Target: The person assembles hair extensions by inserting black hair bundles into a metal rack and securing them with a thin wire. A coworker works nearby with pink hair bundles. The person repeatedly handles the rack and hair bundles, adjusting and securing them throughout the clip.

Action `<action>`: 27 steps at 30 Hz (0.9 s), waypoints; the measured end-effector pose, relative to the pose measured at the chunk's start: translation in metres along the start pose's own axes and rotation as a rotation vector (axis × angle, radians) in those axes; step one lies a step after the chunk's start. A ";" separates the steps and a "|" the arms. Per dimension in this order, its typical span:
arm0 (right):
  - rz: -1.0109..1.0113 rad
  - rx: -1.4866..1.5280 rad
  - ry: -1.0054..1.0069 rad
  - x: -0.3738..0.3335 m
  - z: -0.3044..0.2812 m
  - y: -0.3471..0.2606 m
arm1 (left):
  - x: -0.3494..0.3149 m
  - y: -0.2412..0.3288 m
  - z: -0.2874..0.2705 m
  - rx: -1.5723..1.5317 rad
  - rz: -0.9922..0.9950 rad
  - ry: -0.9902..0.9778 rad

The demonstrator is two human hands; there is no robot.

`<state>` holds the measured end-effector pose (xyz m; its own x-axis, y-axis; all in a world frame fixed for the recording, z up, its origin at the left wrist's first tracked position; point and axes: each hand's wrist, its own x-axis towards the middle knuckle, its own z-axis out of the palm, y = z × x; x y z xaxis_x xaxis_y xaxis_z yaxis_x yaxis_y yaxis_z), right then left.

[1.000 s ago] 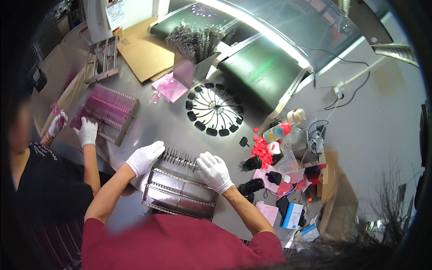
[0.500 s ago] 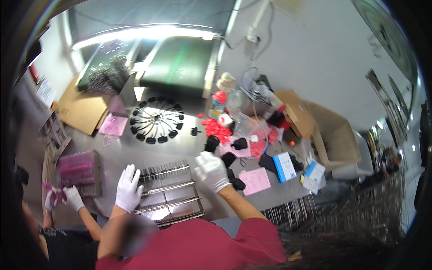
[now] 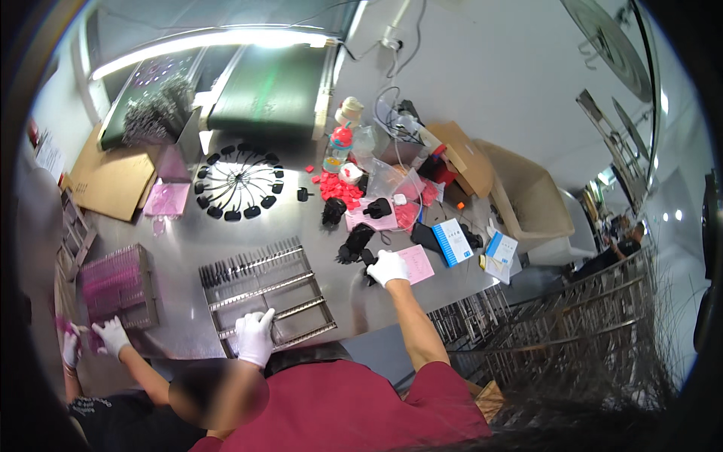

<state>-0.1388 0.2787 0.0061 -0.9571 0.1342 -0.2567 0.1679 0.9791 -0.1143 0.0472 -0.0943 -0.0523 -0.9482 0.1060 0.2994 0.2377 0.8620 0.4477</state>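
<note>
My left hand (image 3: 254, 337), in a white glove, lies on the near part of a slotted metal rack (image 3: 271, 306). Its fingers look extended, with the thumb raised. A row of thin dark pins (image 3: 242, 268) stands along the far bar of that rack. My right hand (image 3: 389, 269), gloved in white too, is at the near end of some black bundles (image 3: 355, 243), beside a pink sheet of paper (image 3: 416, 264). Its fingers are bent around or against small black pieces; the fingertips are partly hidden, so what they grip is unclear.
Black-ended cables (image 3: 239, 177) lie in a ring at the back. Red pieces (image 3: 336, 189), a bottle (image 3: 338, 151) and blue-white boxes (image 3: 452, 242) stand on the right. At left, a co-worker's gloved hand (image 3: 113, 336) is near a pink-filled rack (image 3: 117, 282).
My left hand has moved from the rack's left side to its near part. My right hand has gone rightward from above the black bundles to their near end. The whole view has shifted.
</note>
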 end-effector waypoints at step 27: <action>-1.536 0.288 -0.247 -0.150 -0.047 -0.257 | 0.002 0.029 -0.065 -1.974 -0.715 0.405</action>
<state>-0.0493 0.0137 0.1190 -0.1948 -0.9721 0.1303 -0.8203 0.0886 -0.5651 0.0660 -0.1012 0.0167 -0.9301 -0.2367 -0.2808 0.0571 -0.8484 0.5262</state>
